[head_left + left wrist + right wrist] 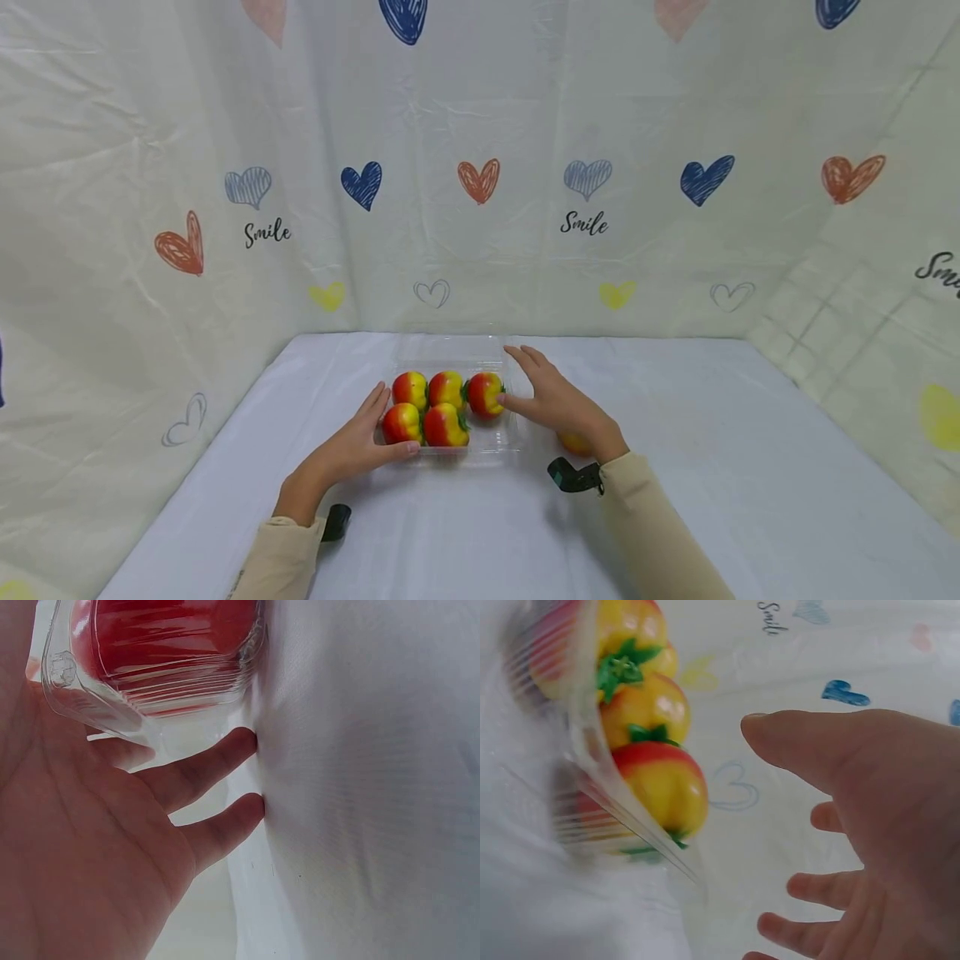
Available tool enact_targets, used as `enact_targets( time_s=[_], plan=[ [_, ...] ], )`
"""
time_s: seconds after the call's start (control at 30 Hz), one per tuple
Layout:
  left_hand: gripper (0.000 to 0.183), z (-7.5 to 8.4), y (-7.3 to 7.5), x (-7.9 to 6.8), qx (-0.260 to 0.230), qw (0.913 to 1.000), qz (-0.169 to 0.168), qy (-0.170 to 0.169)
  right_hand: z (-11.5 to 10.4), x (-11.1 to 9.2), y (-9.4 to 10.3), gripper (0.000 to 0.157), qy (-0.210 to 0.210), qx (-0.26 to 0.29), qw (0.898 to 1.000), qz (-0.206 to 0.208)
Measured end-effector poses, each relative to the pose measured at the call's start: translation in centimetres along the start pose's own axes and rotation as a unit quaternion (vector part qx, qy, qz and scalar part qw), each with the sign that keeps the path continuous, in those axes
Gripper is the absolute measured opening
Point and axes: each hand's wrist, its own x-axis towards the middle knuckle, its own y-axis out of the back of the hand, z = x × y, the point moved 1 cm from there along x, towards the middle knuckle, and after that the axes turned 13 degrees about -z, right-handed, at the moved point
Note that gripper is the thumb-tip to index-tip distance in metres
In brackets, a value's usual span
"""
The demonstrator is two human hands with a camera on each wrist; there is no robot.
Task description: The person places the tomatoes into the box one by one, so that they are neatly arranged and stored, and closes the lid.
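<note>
A clear plastic box [491, 442] stands on the table with its see-through lid [450, 343] raised at the back. Inside are several red-and-yellow fruits [446, 425] with green leafy tops, two rows of them, with a bare spot at the front right. My left hand [360, 446] lies along the box's left side, thumb at the front corner; in the left wrist view its fingertips [244, 742] touch the tabletop. My right hand [551, 400] hovers at the right edge, fingers spread and holding nothing, its thumb overlapping the rightmost fruit [483, 394] in the head view.
Partly hidden under my right wrist, an orange-yellow fruit [573, 443] lies on the white-covered table [712, 467]. Behind the table hangs a pale curtain [480, 250] printed with hearts and "Smile". Dark wrist cameras [573, 475] are strapped at both sleeves.
</note>
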Motion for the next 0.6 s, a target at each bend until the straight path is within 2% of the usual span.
enact_targets(
  time_s=[0.43, 0.6],
  plan=[
    [0.127, 0.0, 0.1, -0.2, -0.002, 1.0000, -0.001, 0.008, 1.1, -2.0, 2.6, 0.087, -0.013, -0.024, 0.999, -0.037],
    [0.127, -0.1, 0.0, 0.0, 0.002, 1.0000, -0.003, 0.003, 2.0, -2.9, 3.2, 0.086, -0.040, -0.024, 0.998, -0.049]
  ],
)
